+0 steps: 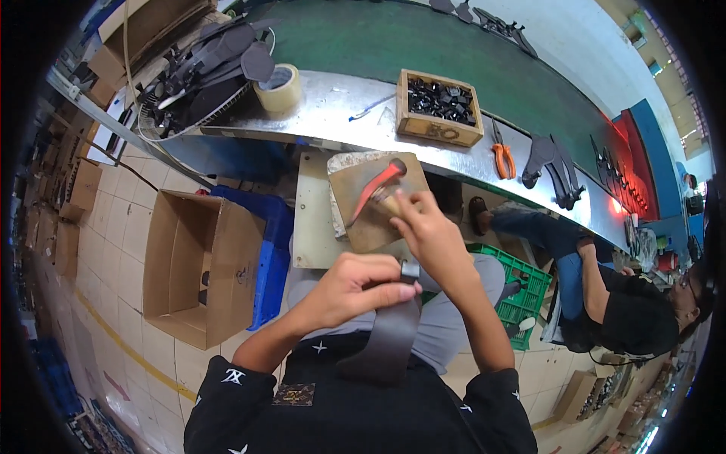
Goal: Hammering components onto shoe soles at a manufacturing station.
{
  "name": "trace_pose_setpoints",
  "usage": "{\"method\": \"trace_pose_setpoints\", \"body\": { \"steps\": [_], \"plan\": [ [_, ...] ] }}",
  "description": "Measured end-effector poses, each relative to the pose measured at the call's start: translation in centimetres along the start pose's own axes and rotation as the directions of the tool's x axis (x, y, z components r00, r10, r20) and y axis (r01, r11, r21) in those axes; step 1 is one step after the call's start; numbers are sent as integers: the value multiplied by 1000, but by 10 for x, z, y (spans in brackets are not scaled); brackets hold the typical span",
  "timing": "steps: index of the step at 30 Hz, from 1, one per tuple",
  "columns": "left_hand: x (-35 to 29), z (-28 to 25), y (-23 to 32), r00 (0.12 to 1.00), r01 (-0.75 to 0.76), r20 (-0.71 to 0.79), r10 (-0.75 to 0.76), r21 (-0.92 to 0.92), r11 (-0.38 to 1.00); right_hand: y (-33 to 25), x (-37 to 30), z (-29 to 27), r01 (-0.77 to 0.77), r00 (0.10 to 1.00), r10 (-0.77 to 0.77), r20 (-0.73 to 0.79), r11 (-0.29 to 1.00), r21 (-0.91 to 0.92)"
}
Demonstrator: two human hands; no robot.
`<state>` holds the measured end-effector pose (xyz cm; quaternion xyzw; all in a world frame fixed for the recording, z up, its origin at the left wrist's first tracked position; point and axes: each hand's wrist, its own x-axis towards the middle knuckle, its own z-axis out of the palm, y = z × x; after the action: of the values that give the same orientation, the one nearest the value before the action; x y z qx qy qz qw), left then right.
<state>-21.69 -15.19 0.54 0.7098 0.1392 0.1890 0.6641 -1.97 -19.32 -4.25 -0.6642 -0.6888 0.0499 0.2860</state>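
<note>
My left hand (363, 289) pinches a dark, flat, strap-like piece (391, 338) whose wide end hangs down over my lap. At its upper end, by my fingertips, sits a small dark clip-like part (411, 269). My right hand (432, 236) is closed around the wooden handle of a hammer (376, 189). The hammer's red curved head, with a dark round face, is over a brown board (370, 240). That board lies on a pale slab atop a cream-coloured stand (311, 238) before my knees.
A wooden box of small black parts (441, 132), orange-handled pliers (504, 160) and a tape roll (279, 91) sit on the metal bench edge. An open cardboard box (181, 265) stands left beside a blue crate (268, 280). A green crate (522, 287) and a seated person (631, 303) are right.
</note>
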Motion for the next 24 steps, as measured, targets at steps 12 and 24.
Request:
{"method": "trace_pose_setpoints", "body": {
  "steps": [12, 24],
  "plan": [
    [-16, 7, 22, 918, 156, 395, -15, -327, 932, -35, -18, -96, 228, 784, -574, 237, 622, 749],
    [-15, 9, 28, 819, 107, 574, 6, -163, 981, -35, -31, -86, 295, 715, -694, 81, 405, 866]
  ]
}}
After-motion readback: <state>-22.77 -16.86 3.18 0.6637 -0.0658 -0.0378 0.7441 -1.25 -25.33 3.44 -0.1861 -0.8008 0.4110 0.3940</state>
